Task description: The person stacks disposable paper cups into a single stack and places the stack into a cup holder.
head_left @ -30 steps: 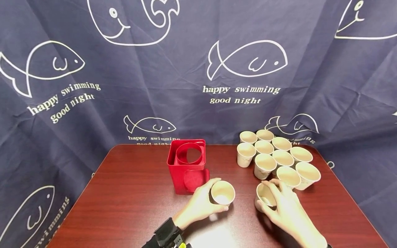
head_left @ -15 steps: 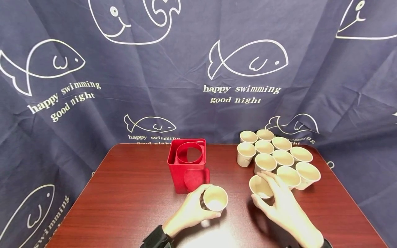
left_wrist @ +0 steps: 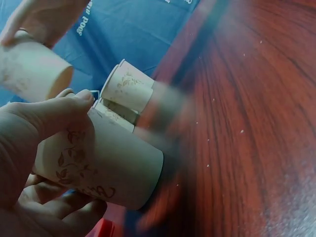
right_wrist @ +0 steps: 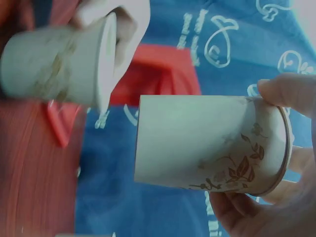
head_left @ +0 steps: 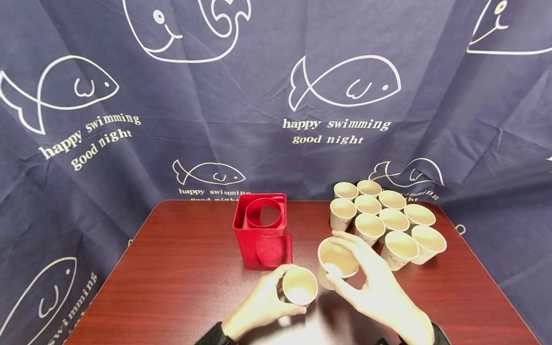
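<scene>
- Head view: left hand (head_left: 263, 304) has fingers curled round a paper cup (head_left: 299, 286), mouth up, held above the table (head_left: 181, 268). Right hand (head_left: 371, 287) pinches a second cup (head_left: 335, 261) by the rim, just right of the first. Red holder (head_left: 263, 230) stands beyond the left grip; cup cluster (head_left: 388, 220) beyond the right grip.
- Left wrist view: thumb and fingers wrap the cup (left_wrist: 106, 163).
- Right wrist view: fingertips (right_wrist: 284, 91) pinch the tilted cup (right_wrist: 207, 143) at its rim.

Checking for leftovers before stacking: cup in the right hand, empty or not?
Empty. The head view looks into the cup in the right hand's grip: bare pale bottom, nothing inside.
</scene>
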`<action>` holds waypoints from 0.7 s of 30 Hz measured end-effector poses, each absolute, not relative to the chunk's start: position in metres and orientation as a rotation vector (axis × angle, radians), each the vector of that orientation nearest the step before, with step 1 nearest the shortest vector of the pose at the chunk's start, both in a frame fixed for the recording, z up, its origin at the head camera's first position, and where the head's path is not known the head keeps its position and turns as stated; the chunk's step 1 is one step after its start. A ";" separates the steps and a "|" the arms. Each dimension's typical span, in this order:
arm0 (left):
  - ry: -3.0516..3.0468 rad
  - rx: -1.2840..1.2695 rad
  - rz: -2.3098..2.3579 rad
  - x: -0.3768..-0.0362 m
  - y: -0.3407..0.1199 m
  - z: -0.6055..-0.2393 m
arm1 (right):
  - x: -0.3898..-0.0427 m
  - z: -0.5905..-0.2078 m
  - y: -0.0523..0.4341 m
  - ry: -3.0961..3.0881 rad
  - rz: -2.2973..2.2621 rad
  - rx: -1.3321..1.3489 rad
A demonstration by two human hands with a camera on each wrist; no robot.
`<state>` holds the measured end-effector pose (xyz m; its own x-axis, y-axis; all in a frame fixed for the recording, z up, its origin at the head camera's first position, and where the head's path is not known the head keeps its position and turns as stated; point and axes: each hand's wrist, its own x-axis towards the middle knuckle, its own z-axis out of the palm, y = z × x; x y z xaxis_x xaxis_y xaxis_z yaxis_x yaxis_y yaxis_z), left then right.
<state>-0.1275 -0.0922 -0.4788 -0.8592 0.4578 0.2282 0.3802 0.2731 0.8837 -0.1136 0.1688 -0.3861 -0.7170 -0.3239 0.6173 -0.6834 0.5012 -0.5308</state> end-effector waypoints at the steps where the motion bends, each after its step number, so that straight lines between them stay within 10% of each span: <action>1: 2.441 0.812 1.668 -0.127 -0.092 -0.479 | -0.112 -0.385 0.166 -2.305 1.109 0.843; 21: 2.536 0.781 1.566 -0.126 -0.092 -0.477 | -0.115 -0.401 0.130 -2.383 1.187 1.026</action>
